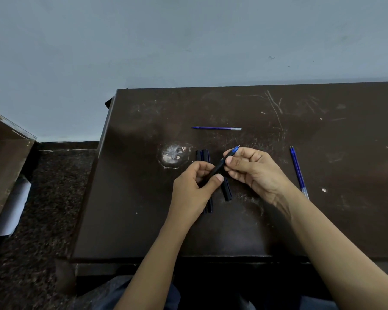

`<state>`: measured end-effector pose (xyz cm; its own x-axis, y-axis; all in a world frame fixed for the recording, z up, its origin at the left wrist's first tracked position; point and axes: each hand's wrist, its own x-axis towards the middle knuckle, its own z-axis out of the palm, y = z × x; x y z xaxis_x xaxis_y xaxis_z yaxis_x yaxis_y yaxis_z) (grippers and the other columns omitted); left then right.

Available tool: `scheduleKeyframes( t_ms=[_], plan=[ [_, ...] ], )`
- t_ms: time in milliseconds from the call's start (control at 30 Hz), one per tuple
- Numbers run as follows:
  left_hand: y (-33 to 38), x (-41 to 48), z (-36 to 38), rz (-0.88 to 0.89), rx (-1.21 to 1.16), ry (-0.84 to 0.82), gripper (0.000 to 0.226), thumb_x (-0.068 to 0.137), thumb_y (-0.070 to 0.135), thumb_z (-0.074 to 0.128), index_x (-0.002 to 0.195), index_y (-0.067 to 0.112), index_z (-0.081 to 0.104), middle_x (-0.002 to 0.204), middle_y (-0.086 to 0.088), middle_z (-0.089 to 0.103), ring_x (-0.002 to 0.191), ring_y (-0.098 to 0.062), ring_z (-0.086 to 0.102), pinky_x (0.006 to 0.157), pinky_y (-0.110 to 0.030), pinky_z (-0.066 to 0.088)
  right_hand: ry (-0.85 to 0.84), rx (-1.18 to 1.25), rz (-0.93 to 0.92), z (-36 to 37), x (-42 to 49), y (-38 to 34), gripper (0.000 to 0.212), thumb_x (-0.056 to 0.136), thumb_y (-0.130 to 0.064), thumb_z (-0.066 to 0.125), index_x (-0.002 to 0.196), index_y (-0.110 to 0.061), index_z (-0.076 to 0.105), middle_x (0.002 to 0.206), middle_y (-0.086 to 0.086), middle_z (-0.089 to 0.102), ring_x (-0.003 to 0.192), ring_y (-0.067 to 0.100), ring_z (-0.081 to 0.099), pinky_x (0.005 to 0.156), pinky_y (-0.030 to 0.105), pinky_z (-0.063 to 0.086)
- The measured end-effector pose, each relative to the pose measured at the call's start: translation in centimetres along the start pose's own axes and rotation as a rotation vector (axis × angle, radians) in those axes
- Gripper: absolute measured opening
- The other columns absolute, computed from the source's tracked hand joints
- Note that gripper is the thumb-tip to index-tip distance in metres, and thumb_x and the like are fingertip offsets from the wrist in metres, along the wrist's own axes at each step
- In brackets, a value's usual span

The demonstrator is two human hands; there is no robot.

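Pen (224, 162) pinched between left hand (195, 189), right hand (253, 168), above table (323, 209)

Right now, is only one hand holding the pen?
No, the left hand grips the pen by its black barrel while the right hand pinches it near the blue tip.

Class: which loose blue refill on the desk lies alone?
The far refill, lying crosswise to the desk's front edge; the other two refills lie side by side at the right.
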<state>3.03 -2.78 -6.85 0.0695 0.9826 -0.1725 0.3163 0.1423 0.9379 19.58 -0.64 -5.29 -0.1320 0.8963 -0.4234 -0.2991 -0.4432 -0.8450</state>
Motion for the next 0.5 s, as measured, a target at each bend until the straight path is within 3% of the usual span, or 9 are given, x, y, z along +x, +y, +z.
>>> scheduleKeyframes(
  t_ms=[33, 133, 333, 400, 500],
  plan=[
    [0.1, -0.1, 0.1, -0.020, -0.006, -0.019, 0.007, 0.090, 0.030, 0.063, 0.090, 0.037, 0.064, 0.086, 0.012, 0.071, 0.073, 0.007, 0.064, 0.066, -0.005, 0.045, 0.002, 0.000, -0.002, 0.0, 0.0, 0.1, 0.025, 0.066, -0.014, 0.072, 0.090, -0.009, 0.071, 0.077, 0.006, 0.066, 0.071, 0.010, 0.066, 0.070, 0.019, 0.055],
    [0.1, -0.1, 0.3, -0.063, -0.021, -0.084, 0.025, 0.098, 0.031, 0.048, 0.092, 0.029, 0.072, 0.078, 0.013, 0.074, 0.055, 0.009, 0.056, 0.058, -0.004, 0.041, -0.002, -0.007, -0.005, -0.1, 0.0, 0.1, 0.025, 0.068, -0.013, 0.072, 0.092, -0.006, 0.070, 0.074, 0.004, 0.065, 0.070, 0.010, 0.065, 0.069, 0.018, 0.055],
    [0.3, 0.0, -0.2, -0.020, 0.061, -0.045, 0.023, 0.096, 0.031, 0.052, 0.086, 0.032, 0.072, 0.070, 0.016, 0.070, 0.072, 0.007, 0.062, 0.066, -0.002, 0.040, 0.002, -0.075, -0.025, -0.1, 0.2, 0.4, 0.020, 0.076, -0.010, 0.070, 0.096, -0.004, 0.070, 0.070, 0.002, 0.065, 0.072, 0.010, 0.064, 0.070, 0.018, 0.055],
    [0.5, 0.0, -0.1, -0.100, 0.004, -0.095, 0.027, 0.098, 0.032, 0.048, 0.083, 0.031, 0.070, 0.064, 0.016, 0.064, 0.057, 0.004, 0.055, 0.055, -0.007, 0.040, -0.072, -0.021, -0.026, -0.2, 0.1, 0.3, 0.024, 0.078, -0.012, 0.066, 0.101, -0.007, 0.069, 0.085, 0.005, 0.068, 0.083, 0.013, 0.065, 0.077, 0.020, 0.055],
    [1.1, -0.1, 0.0, -0.283, -0.269, -0.270, 0.034, 0.101, 0.032, 0.042, 0.085, 0.022, 0.070, 0.062, 0.012, 0.051, 0.044, 0.000, 0.036, 0.042, -0.012, 0.030, -0.224, 0.161, -0.029, -0.4, -0.1, -0.3, 0.036, 0.084, -0.009, 0.055, 0.119, -0.007, 0.061, 0.116, 0.010, 0.068, 0.106, 0.017, 0.065, 0.088, 0.025, 0.054]
  ],
)
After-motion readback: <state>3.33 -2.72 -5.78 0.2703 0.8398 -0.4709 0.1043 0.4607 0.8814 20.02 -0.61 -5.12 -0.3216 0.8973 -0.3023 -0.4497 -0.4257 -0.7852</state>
